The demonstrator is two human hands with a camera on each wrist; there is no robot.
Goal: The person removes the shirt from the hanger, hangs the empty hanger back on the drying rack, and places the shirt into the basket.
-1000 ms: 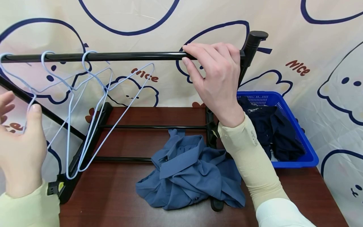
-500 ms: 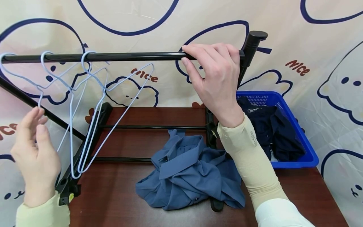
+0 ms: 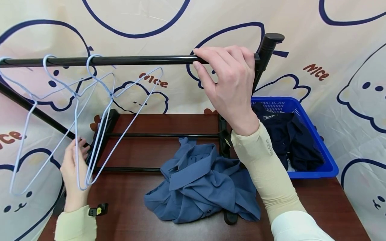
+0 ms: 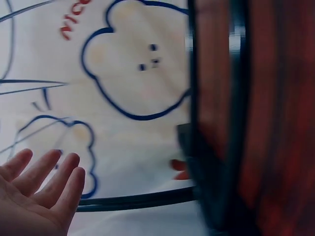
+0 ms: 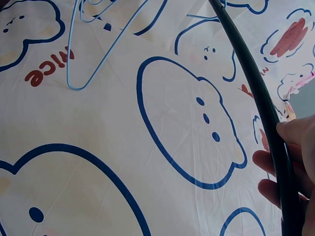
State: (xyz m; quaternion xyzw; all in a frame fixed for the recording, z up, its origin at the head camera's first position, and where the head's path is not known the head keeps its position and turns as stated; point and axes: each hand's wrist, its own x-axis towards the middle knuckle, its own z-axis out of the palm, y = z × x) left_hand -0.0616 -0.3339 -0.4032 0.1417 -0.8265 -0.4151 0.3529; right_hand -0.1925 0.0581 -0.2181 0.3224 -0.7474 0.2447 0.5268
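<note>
My right hand (image 3: pixel 227 88) grips the black top rail (image 3: pixel 150 60) of a clothes rack near its right end; the right wrist view shows thumb and fingers curled round that rail (image 5: pixel 256 88). Behind the hanging light blue wire hangers (image 3: pixel 88 63), my left hand (image 3: pixel 70 177) is low at the rack's left side, close to a slanting black bar (image 3: pixel 51 121). In the left wrist view, the fingers of the left hand (image 4: pixel 39 196) are loosely extended and hold nothing. A crumpled blue-grey shirt (image 3: pixel 202 182) lies on the table below the rail.
A blue plastic basket (image 3: pixel 316 174) with dark navy clothes (image 3: pixel 289 140) stands at the right on the brown table (image 3: pixel 126 214). The rack's lower crossbars (image 3: pixel 163 135) run behind the shirt. A cartoon-printed cloth (image 3: pixel 181 40) covers the back.
My left hand has moved right and down from the leftmost hanger to behind the hangers. That hanger has swung back to the left. The right hand stays on the rail.
</note>
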